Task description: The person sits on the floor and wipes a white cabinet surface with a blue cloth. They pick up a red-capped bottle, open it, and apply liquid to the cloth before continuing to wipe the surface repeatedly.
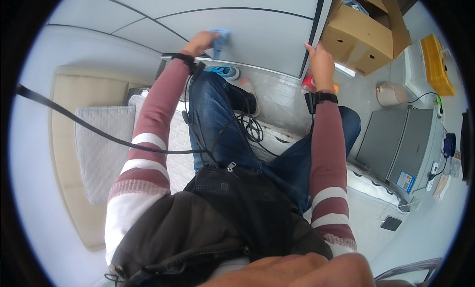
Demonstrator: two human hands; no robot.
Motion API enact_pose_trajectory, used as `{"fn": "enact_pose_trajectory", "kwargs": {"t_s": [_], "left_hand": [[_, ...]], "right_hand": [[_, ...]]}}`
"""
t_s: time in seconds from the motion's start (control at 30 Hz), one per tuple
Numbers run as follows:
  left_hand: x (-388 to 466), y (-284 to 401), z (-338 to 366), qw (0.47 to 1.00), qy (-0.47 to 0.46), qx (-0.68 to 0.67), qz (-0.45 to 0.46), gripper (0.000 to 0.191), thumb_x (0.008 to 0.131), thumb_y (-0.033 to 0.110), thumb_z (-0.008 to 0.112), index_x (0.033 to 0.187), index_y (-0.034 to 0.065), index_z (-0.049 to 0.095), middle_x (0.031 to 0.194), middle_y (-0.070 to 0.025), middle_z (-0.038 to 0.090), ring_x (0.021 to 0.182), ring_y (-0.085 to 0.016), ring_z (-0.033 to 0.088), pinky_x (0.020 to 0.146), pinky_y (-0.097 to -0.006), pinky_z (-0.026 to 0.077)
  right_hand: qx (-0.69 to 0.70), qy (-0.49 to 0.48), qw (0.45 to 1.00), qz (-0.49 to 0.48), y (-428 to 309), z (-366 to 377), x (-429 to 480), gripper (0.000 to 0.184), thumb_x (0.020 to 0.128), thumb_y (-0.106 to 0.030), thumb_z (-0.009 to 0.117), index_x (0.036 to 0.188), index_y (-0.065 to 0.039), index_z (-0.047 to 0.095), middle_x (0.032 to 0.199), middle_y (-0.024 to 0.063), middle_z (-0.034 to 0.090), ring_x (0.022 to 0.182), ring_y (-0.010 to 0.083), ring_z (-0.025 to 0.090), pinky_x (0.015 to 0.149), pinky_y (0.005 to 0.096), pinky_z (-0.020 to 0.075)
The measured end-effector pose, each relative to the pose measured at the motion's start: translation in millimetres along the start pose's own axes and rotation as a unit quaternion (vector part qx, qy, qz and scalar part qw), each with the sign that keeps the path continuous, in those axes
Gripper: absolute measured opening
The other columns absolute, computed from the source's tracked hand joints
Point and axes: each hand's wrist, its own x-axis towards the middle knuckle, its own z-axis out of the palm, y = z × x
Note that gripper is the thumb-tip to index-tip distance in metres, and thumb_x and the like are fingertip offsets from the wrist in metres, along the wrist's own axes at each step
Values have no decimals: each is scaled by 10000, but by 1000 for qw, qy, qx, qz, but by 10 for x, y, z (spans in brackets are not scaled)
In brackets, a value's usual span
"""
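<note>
My left hand (202, 43) pinches a light-blue cloth (219, 45), slightly blurred, against the lower part of a white cabinet door (263, 36) with dark seam lines. At the door's right side, my right hand (322, 66) grips the dark-trimmed edge (313, 30). Its thumb lies on the front face, while its other fingers are largely hidden. Both wrists wear black straps with small devices and cables. Below the left hand, a blue sneaker (224, 71) rests on the floor by the door's bottom edge.
An open cardboard box (360, 42) stands right of the door. A coiled black cable (252, 129) hangs between my knees. A grey refrigerator (400, 142) is at the right, near a beige bin-like container (390, 94). A red object (308, 83) lies under my right hand.
</note>
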Motion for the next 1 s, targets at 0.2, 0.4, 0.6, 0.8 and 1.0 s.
{"fn": "enact_pose_trajectory", "kwargs": {"t_s": [0.2,0.4,0.6,0.8,1.0], "left_hand": [[-89,-175,-1075,919,259,-296,-14,340,1114,263,538,1273,-33,593,1218,-169,665,1139,-341,676,997,-547,566],[-360,346,-604,906,190,-375,54,321,1141,233,470,1320,-28,524,1320,-197,629,1240,-353,638,1102,-545,517],[-656,868,357,921,19,-382,66,325,1138,206,476,1313,-63,523,1273,-199,656,1190,-323,665,1064,-450,559],[-772,1327,1672,926,-42,-370,69,303,1134,241,507,1236,-33,587,1205,-137,702,1097,-259,708,1009,-418,569],[-691,1558,2529,931,-127,-333,72,248,1109,263,574,1143,28,646,1132,-80,728,995,-195,711,909,-348,565]], "right_hand": [[0,4,1000,7,-5,16,7,541,1016,-586,592,1242,-102,673,938,224,765,906,449,741,726,553,585],[-10,10,1000,4,19,74,28,593,1017,-591,585,1340,-100,665,973,235,762,939,445,737,759,548,582],[-15,16,1000,-6,13,65,13,581,1015,-585,592,1301,-87,682,985,243,758,930,445,733,763,551,576],[44,-5,999,-20,53,52,30,526,1015,-544,617,1185,-52,686,975,261,746,924,473,715,765,566,563],[72,-17,996,-53,227,111,11,362,1001,-332,623,1191,-28,678,974,302,730,951,500,707,830,591,558]]}}
